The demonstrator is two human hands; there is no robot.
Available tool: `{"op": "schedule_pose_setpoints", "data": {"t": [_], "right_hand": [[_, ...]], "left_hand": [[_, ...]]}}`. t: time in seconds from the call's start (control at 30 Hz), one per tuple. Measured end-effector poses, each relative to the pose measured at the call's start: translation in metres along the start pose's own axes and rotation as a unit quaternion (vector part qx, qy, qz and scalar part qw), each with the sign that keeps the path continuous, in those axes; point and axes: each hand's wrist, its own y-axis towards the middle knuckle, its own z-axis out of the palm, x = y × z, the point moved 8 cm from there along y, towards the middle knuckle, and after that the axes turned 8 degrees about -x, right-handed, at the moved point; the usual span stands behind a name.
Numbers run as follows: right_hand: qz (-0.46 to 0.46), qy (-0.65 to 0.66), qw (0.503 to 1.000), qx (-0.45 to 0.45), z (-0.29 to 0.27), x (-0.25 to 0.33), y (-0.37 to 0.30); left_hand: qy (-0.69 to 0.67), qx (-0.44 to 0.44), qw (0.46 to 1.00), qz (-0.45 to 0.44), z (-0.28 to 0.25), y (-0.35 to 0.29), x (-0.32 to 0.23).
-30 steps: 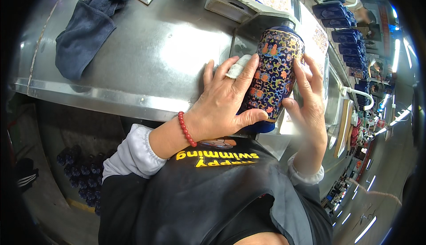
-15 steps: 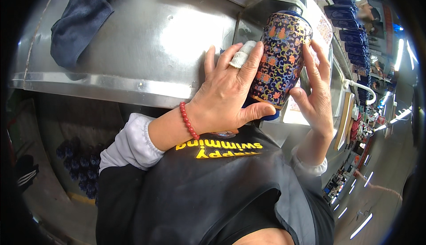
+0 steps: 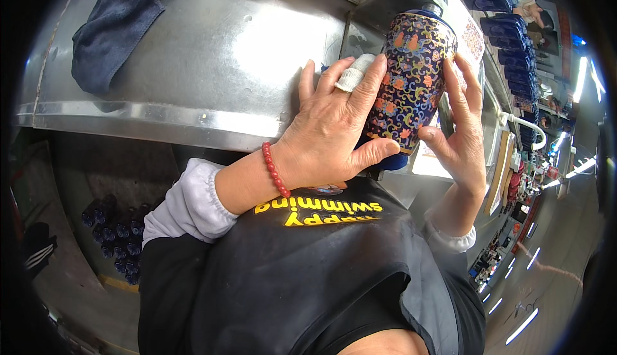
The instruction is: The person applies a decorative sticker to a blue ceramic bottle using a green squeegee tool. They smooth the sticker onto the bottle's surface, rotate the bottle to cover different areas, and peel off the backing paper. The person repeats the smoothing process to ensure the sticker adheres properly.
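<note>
From my end of the head feed, I see the vase (image 3: 414, 78) at two o'clock from the middle of my view, its neck toward one o'clock and its base toward seven. A dark, many-coloured floral pattern covers its body; the neck and base are plain blue. I cannot tell what bears its weight.

The left hand (image 3: 337, 120) is spread, palm down, its index finger against the vase's left side and its thumb by the lower end; a white cover (image 3: 357, 72) wraps the middle finger. The right hand (image 3: 459, 133) is half open, fingers gently bent along the vase's right side, its thumb near the lower edge. Neither hand closes around the vase; how hard they press I cannot tell.

A red bead bracelet (image 3: 276, 170) circles the left wrist. On the metal table (image 3: 212, 53), a blue cloth (image 3: 116, 33) lies at ten o'clock. Dark blue pieces (image 3: 508, 53) line up at two o'clock, beyond the vase. The black apron (image 3: 283, 278) fills six o'clock.
</note>
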Motion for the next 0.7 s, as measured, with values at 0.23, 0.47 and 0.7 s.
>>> {"op": "schedule_pose_setpoints", "data": {"t": [0.23, 0.47, 0.7], "right_hand": [[-0.004, -0.007, 1.000, 0.002, 0.0001, -0.0011, -0.0012], [-0.004, -0.014, 1.000, 0.018, 0.0001, 0.0008, -0.0003], [-0.009, -0.035, 0.999, 0.017, -0.0010, 0.0015, -0.0004]], "left_hand": [[-0.005, 0.006, 1.000, -0.001, 0.0004, -0.0007, 0.0004], [-0.011, 0.020, 1.000, -0.011, -0.0004, 0.0018, 0.0029], [0.000, 0.030, 0.999, -0.023, -0.0012, 0.0016, 0.0031]]}}
